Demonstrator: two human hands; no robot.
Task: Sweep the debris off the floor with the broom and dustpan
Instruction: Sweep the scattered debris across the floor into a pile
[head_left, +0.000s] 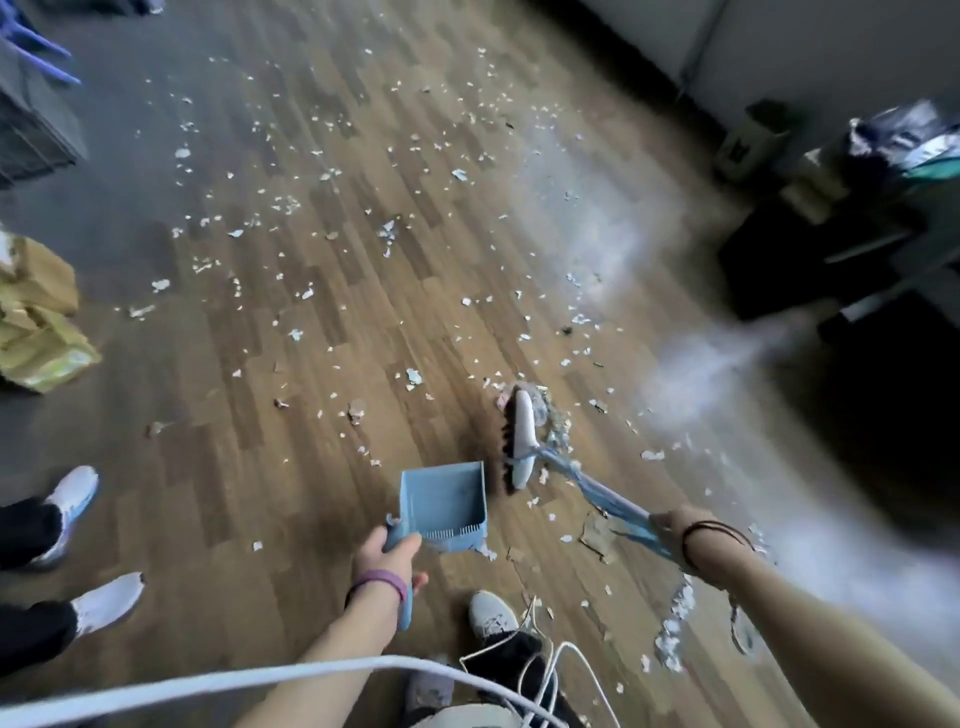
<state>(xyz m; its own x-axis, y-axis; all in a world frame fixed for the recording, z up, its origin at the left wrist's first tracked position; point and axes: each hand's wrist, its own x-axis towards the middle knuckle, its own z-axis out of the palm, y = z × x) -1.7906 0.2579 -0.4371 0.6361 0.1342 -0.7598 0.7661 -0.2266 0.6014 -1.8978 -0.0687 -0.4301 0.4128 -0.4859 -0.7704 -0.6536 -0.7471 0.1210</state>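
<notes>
Early stage: paper scraps (322, 171) strewn wide over wood floor (249, 467), far left to right; most unswept. Left hand (387, 558) wrapped round handle of blue dustpan (444, 506), pan mouth down, looks near empty. Broom head (517, 441) just beside pan lip, small pile behind. Right hand (675, 535) gripping broom handle (597, 491), arm extended.

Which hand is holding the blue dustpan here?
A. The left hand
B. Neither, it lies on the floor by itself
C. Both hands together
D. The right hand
A: the left hand, with a purple band at the wrist, grips the handle of the blue dustpan, while the right hand holds the broom whose bristles sit at the pan's open mouth.
</notes>
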